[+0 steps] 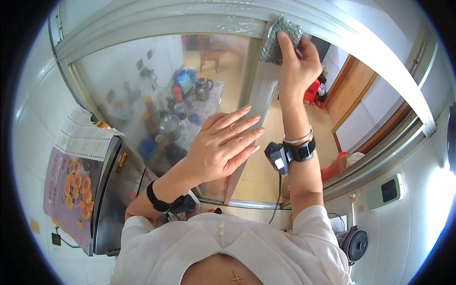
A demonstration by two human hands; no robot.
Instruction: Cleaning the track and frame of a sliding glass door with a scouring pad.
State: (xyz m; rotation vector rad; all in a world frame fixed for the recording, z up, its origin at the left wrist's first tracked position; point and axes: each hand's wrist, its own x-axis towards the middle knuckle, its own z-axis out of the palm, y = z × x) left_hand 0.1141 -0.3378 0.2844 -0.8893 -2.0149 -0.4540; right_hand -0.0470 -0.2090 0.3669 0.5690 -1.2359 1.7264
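Observation:
Raised high in the head view, my right hand [299,64] grips a grey-green scouring pad [282,39]. The pad lies against the upper end of the metal upright [265,83] of a sliding glass door, just under the top rail [228,25]. Whitish, foamy spots and streaks show on the rail and the upright. My left hand [222,146] has its fingers spread and holds nothing. It is in front of the glass panel [135,82] and the upright; whether it touches them I cannot tell. Both wrists wear black straps with small devices.
A fridge [119,192] topped with printed sheets [83,142] stands at left. Behind the glass are a table with a kettle [203,89] and bottles. Through the opening at right show a wooden door [352,80] and a red stool [311,92]. An electric cooker [356,245] is at lower right.

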